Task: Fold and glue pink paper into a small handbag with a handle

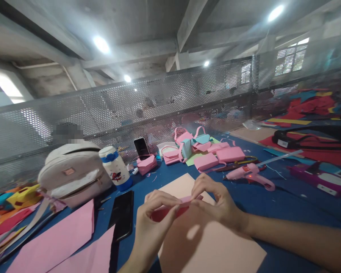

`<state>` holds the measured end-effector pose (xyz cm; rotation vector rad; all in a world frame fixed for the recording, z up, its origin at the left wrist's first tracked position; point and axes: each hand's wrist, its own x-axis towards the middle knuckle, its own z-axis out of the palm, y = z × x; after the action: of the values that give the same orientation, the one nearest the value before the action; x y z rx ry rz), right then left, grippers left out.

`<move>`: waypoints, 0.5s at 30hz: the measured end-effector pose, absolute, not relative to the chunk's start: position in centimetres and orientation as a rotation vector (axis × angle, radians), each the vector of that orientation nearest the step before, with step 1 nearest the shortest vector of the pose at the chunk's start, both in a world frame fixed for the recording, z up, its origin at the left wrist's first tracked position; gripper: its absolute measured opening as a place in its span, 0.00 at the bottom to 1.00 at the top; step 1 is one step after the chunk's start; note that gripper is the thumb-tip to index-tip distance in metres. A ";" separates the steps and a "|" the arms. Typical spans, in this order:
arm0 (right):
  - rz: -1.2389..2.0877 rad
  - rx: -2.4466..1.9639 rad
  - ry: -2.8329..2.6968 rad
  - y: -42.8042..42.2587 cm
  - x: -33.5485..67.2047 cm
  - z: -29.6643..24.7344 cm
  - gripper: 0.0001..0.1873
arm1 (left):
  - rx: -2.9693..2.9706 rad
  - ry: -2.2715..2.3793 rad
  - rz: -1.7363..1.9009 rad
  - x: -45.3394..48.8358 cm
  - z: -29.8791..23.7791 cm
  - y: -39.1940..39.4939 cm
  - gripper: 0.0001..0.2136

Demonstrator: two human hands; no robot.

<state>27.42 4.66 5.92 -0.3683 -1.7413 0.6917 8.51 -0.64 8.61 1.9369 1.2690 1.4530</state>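
Head view: pinching now with left hand [156,217] and right hand [216,197], close together, both clamped on a small folded pink piece [185,199], held over a pale peach sheet [233,250]. Over to the right, to a pink glue gun [250,174] lying on the blue table [264,203]. Across to the left, to a black phone [124,212] beside flat pink sheets [62,233]. Further out, to a blue-topped bottle [116,167] next to a pale backpack [79,167], and on to small pink bags [206,162] before a perforated metal screen [170,89].
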 end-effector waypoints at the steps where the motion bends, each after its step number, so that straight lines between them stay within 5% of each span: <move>1: 0.692 -0.373 -1.742 4.7 27.4 5.9 0.08 | 1.931 1.266 1.457 8.5 8.6 -0.6 0.06; 15: 0.691 -0.357 -1.746 4.8 27.4 6.0 0.08 | 1.933 1.204 1.456 8.4 8.6 -0.7 0.06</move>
<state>27.39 4.81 6.04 -0.3566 -1.7462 0.6914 8.36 -0.72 8.64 1.9327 1.2037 1.4559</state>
